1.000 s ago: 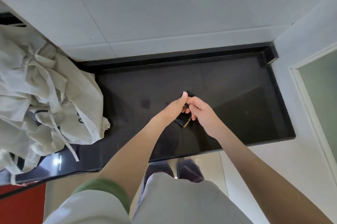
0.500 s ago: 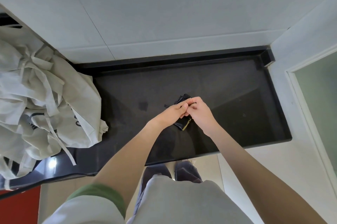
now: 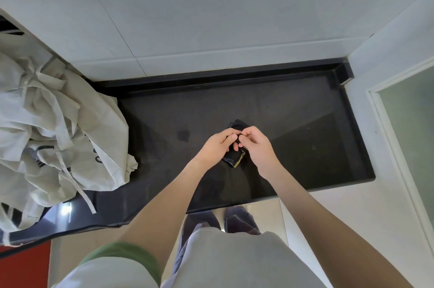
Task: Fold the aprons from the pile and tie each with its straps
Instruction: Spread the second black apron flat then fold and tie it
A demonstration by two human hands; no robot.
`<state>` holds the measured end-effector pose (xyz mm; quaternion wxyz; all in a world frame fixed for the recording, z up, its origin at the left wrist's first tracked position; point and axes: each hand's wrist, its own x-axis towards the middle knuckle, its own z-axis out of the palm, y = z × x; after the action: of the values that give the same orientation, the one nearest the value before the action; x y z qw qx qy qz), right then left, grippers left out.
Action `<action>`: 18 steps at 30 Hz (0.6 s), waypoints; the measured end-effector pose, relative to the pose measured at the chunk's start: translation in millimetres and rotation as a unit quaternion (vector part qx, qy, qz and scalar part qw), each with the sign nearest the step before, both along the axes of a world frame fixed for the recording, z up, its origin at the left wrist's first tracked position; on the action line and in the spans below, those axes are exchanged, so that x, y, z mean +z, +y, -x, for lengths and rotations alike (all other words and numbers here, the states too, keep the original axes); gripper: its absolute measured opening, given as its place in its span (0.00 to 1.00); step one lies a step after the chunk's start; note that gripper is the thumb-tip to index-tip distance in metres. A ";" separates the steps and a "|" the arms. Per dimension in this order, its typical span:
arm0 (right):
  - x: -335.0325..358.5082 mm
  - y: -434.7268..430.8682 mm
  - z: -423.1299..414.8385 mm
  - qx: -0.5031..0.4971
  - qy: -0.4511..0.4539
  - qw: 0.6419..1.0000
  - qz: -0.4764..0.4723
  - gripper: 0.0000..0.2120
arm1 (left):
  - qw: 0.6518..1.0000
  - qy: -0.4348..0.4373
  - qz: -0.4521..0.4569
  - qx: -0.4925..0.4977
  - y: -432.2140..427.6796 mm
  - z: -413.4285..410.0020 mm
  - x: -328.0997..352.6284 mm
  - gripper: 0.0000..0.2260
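Fingers of left hand (image 3: 218, 147) and right hand (image 3: 256, 147) pinch the small folded black apron (image 3: 231, 161), mid-desk (image 3: 305, 147); pale apron pile (image 3: 54, 135) sits left. Probably knotting straps: pull both ends evenly, bundle pressed flat, so folds hold.

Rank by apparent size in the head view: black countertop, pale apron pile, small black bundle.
1. black countertop
2. pale apron pile, cut off by the frame edge
3. black bundle, smallest, pinched by left hand and right hand
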<state>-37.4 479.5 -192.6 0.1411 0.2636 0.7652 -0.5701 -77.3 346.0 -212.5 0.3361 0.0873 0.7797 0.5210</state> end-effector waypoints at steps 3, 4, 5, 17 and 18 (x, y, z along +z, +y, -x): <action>-1.7 -3.9 -2.4 -0.059 -0.016 0.996 0.070 0.05 | 0.999 -0.011 -0.007 0.036 1.1 -1.8 -3.8 0.11; -1.8 -4.4 -2.9 -0.066 -0.016 0.995 0.080 0.06 | 0.999 -0.027 -0.015 0.043 1.0 -1.0 -4.3 0.11; -1.7 -4.1 -2.8 -0.068 -0.014 0.994 0.083 0.06 | 0.997 -0.043 -0.026 0.052 0.9 0.7 -3.8 0.11; -1.6 15.0 8.7 0.143 -0.062 0.987 -0.038 0.07 | 0.972 -0.154 -0.114 0.138 4.4 5.9 -0.9 0.12; -3.2 15.2 8.3 0.138 -0.069 0.988 -0.027 0.08 | 0.973 -0.155 -0.113 0.126 4.3 6.0 -0.2 0.12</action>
<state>-45.7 494.7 -195.8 0.2639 0.1976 0.7976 -0.5051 -83.3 350.3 -212.7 0.3724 -0.0560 0.6587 0.6513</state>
